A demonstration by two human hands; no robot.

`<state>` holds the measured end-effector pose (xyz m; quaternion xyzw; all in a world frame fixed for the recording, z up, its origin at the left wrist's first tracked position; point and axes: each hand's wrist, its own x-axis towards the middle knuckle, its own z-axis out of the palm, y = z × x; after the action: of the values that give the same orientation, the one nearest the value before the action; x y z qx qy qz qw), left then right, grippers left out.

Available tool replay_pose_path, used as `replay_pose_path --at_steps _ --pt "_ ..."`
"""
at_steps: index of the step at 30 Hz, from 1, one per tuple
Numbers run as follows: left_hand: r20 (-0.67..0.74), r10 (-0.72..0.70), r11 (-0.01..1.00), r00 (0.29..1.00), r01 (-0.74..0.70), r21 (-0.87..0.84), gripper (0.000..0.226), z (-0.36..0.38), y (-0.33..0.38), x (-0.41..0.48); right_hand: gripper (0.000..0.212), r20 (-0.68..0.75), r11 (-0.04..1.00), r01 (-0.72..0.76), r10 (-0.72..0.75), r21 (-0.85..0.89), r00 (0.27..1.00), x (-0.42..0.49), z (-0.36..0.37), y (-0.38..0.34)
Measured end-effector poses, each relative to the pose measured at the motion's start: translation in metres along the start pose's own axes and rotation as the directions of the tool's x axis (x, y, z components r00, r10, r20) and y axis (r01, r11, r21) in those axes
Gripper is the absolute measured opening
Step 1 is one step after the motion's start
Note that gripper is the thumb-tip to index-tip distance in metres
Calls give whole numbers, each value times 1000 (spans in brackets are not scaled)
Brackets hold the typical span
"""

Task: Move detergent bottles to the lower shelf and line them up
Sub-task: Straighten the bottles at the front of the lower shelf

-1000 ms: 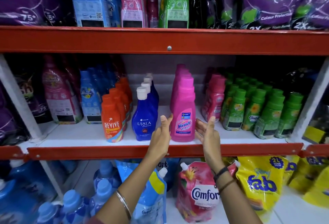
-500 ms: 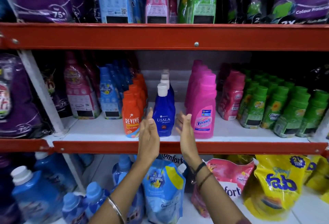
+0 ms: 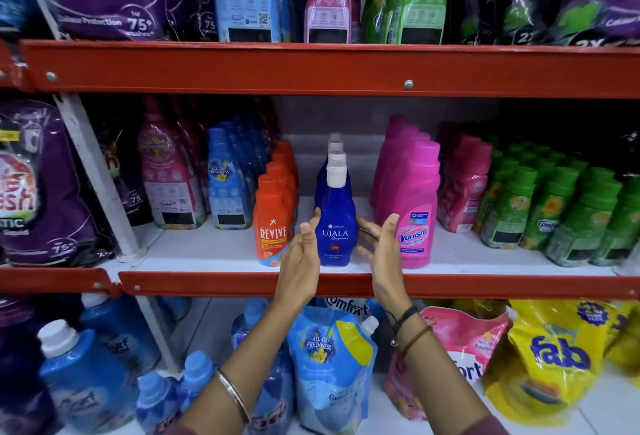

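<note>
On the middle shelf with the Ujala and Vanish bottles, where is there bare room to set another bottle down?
Bare white shelf lies in front of the blue and pink pouches, left of the Revive bottle. Another strip runs right of the Vanish bottle, before the green bottles. Around the Ujala bottle it is crowded: both hands flank it.

Shelf rail (image 3: 311, 69): red painted metal, smooth, with a slight shine.
Blue Ujala bottle (image 3: 335, 227): glossy plastic with a white matt cap.
Yellow pouch (image 3: 554, 358): shiny, crinkled plastic film.
</note>
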<state>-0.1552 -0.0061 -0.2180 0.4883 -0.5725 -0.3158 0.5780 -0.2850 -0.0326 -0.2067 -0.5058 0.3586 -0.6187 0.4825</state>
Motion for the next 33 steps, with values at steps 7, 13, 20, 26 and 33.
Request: replay_pose_path --at_steps 7,13,20,26,33 --pt "35 17 1000 999 -16 -8 55 -3 2 -2 81 -40 999 29 -29 -15 999 1 3 3" --pt "63 21 1000 998 -21 2 54 -5 -2 -3 76 -62 999 41 -41 -13 997 -3 5 4" --pt "-259 202 976 944 -215 -21 50 -19 10 -25 40 -233 917 363 -394 -164 889 -37 28 7" --pt "-416 48 990 908 -97 -99 52 -61 4 -14 81 76 983 167 -161 -82 984 -45 84 26" --pt "-214 -20 997 977 3 -78 56 -78 -8 -7 102 43 997 12 -9 -79 999 -30 110 32"
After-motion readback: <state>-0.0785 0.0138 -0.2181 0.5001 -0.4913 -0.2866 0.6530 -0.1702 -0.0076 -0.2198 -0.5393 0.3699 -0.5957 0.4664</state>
